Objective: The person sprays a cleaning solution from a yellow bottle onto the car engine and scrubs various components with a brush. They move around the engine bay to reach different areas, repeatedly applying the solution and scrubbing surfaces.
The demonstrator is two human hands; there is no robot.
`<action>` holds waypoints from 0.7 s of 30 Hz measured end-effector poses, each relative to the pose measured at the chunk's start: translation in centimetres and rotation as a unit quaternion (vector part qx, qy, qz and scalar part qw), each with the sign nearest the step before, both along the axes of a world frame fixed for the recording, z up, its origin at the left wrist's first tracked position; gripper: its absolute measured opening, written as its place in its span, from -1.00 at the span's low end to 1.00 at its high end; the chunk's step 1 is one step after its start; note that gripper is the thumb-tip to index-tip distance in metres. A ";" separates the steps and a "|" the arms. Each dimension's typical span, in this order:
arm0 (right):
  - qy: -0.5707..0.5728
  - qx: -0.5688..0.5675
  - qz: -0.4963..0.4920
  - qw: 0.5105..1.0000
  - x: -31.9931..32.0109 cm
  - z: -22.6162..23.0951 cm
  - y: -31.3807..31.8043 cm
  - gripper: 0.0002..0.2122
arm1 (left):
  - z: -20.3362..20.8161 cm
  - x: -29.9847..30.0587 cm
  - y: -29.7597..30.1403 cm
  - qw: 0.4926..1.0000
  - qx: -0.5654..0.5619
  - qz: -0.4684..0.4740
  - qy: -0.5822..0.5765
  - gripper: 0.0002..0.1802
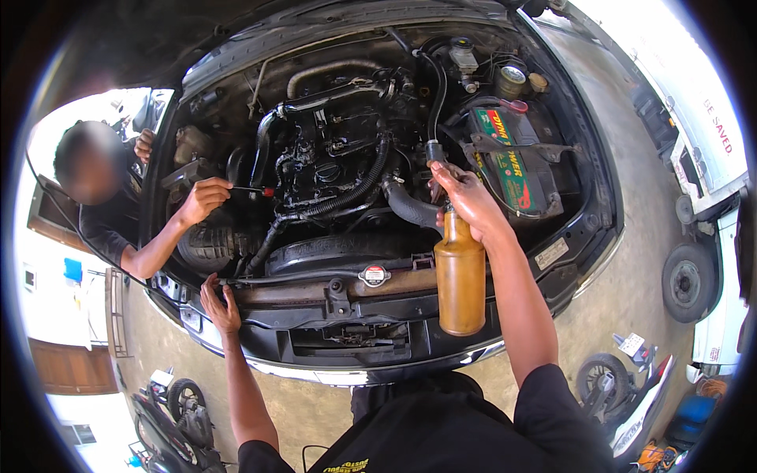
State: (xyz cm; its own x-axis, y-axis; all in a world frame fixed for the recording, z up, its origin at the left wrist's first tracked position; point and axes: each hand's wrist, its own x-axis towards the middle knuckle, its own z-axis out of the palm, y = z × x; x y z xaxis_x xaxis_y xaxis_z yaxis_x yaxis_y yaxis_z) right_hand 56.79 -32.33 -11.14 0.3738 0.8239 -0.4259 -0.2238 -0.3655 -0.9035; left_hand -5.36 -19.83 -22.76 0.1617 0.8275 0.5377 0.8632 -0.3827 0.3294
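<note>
My right hand [469,197] is wrapped round the neck of an amber plastic bottle [460,284], which hangs upright over the front of the engine bay. The fingers hide the bottle's top, so I cannot make out its head. Just above that hand is the metal end of a black hose [434,148]. My left hand [221,306] lies on the front left edge of the bay with its fingers apart, holding nothing. Between and beyond my hands is the dark, wet-looking engine [327,158]. The radiator cap [374,275] sits on the front crossmember.
At the left, a co-worker's hand [206,199] holds a thin red-tipped tool [266,191] over the engine. A battery [512,162] stands at the right of the bay. Motorcycles [177,418] are parked on the floor, with a white truck [702,102] at the right.
</note>
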 end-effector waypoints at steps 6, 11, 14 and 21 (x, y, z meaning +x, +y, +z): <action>-0.144 0.110 0.026 0.983 0.2 -2.2 1.5 -0.59 | -0.3 -0.1 0.3 1.000 -0.006 0.023 0.017 -0.45; -0.091 0.042 0.049 0.994 -0.1 -3.4 3.0 -0.60 | -0.4 -0.1 0.5 1.000 -0.021 0.022 0.008 -0.44; -0.063 0.082 0.048 0.994 -0.5 -3.5 3.3 -0.63 | -0.3 0.0 0.5 0.999 -0.025 0.021 0.009 -0.44; -0.025 0.087 0.028 0.996 -1.0 -2.6 2.7 -0.63 | -0.5 0.0 0.5 0.999 -0.033 0.027 -0.004 -0.46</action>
